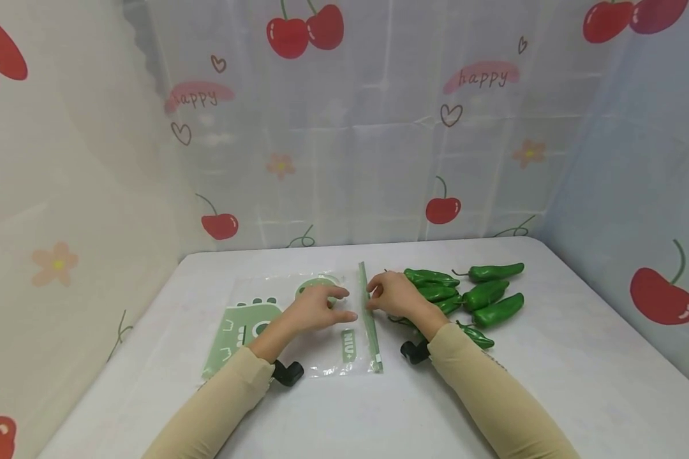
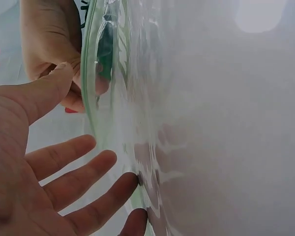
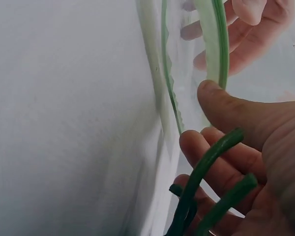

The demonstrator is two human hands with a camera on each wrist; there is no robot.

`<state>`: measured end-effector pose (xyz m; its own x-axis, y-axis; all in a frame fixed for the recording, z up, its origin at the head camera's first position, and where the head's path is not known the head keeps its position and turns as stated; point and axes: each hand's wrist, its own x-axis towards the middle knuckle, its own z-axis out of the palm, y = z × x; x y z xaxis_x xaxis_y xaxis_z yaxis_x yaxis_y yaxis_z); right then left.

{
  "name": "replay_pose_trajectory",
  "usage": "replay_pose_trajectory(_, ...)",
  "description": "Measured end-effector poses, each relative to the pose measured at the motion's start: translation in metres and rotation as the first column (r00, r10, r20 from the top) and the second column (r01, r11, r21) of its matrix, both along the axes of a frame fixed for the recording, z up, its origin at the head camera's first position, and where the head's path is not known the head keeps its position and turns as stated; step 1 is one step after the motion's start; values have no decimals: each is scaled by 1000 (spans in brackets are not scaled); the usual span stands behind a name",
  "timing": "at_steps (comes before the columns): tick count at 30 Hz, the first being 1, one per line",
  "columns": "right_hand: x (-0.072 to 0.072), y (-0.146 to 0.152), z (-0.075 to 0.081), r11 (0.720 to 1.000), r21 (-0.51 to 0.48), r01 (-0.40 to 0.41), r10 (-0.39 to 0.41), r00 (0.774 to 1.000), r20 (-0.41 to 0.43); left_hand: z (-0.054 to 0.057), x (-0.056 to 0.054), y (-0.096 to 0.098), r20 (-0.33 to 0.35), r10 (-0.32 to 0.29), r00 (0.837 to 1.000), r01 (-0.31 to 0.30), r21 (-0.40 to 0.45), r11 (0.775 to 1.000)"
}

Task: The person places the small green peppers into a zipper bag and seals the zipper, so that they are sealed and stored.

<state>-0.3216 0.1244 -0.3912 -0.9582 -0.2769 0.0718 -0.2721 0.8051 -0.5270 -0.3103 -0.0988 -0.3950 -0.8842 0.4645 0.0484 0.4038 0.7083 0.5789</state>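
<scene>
A clear zip bag (image 1: 316, 347) with green print lies flat on the table, its green zip strip (image 1: 370, 328) on the right side. My left hand (image 1: 312, 309) is over the bag, thumb and fingers spread apart. In the left wrist view, the fingertips of this left hand (image 2: 78, 182) are close to or against the clear film. My right hand (image 1: 399, 294) is at the zip strip. In the right wrist view, thumb and index finger of the right hand (image 3: 246, 128) stand apart at the bag's edges (image 3: 217, 44). Green pepper stems (image 3: 201, 177) show in front of its lower fingers.
Several green peppers (image 1: 485, 294) lie in a group right of the bag, some partly behind my right hand and wrist. Black camera mounts (image 1: 289, 373) sit on both wrists. A curtain (image 1: 356, 159) printed with cherries stands around the white table (image 1: 344, 414).
</scene>
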Motion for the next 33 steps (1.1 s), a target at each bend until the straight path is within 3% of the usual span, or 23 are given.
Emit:
replay_pose_trajectory(10,1,-5,4,999,-10,-34,34,999,-28,-4,-3,1,2,-2,1000,2,7,1000)
replay_pose_trajectory(21,4,-12,-4,999,-20,-28,27,999,-19,-8,-2,3,-35,-40,999,41,12,999)
replay_pose_trajectory(27,6,-16,-4,1000,-10,-7,7,1000,11,-10,-2,3,13,-33,999,31,99,995)
replay_pose_trajectory(33,6,-16,-4,1000,-4,-17,17,1000,9,-12,-5,2,116,-19,993,-3,187,982)
